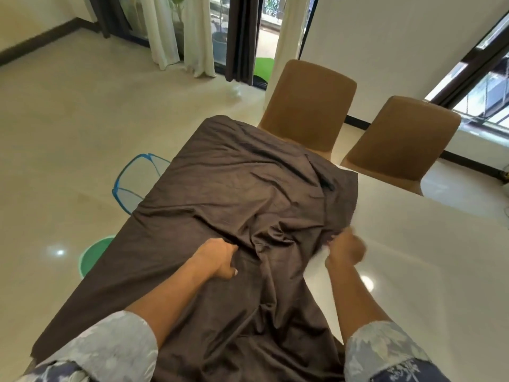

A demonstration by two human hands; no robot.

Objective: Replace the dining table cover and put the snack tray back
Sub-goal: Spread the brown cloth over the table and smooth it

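Head camera showed me the brown cover [234, 194] lying rumpled along the left part of the white desk [418, 252], its left side hanging over the desk's edge toward the floor [55, 128]. The near end of the cloth ran down between my two sleeves. My left hand [217, 257] sat on the cloth near its middle, fingers [227, 271] curled tight around a bunched fold. My right hand [345, 248] was at the cover's right edge, where the cloth met bare desk. It was blurred, but its fingers looked curled around that edge, which was lifted slightly. Creases fanned out from both grips. Two tan chairs [308, 106] stood side by side at the desk's far right side. On the floor to the left, a blue mesh dome [137, 183] and a green basin [93, 255] were each partly hidden behind the hanging cloth.
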